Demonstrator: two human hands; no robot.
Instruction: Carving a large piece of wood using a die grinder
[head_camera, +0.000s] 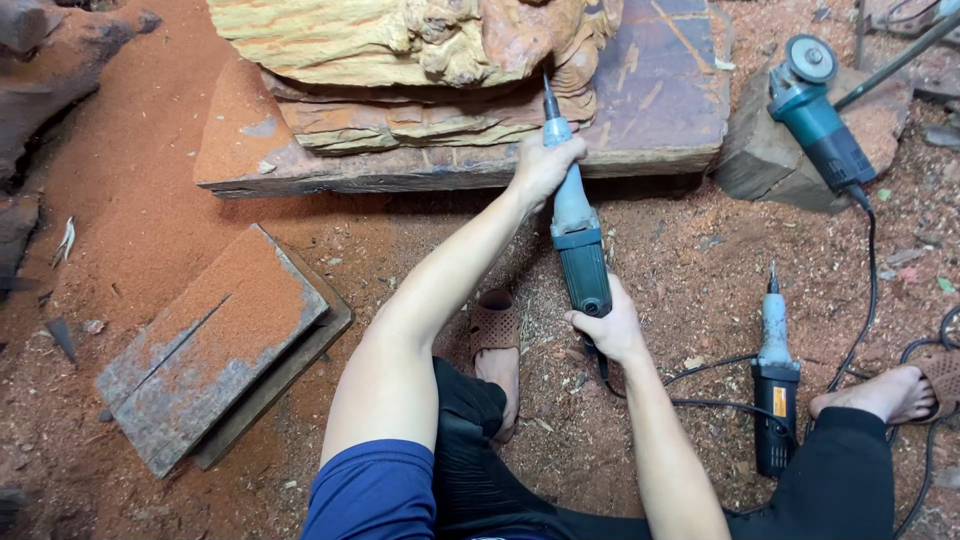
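The fingers of the left hand wrap the neck of the die grinder; the right hand clenches its rear body. Its bit meets the lower edge of the wood carving on the floor. A snagging bit could kick the tool sideways, gouging the wood.

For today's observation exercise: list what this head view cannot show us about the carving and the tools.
- Wood carving: its top is cut off by the upper edge.
- Die grinder: grip parts hidden under the left hand and right hand.
- Grinder bit: too small to tell whether it is spinning.
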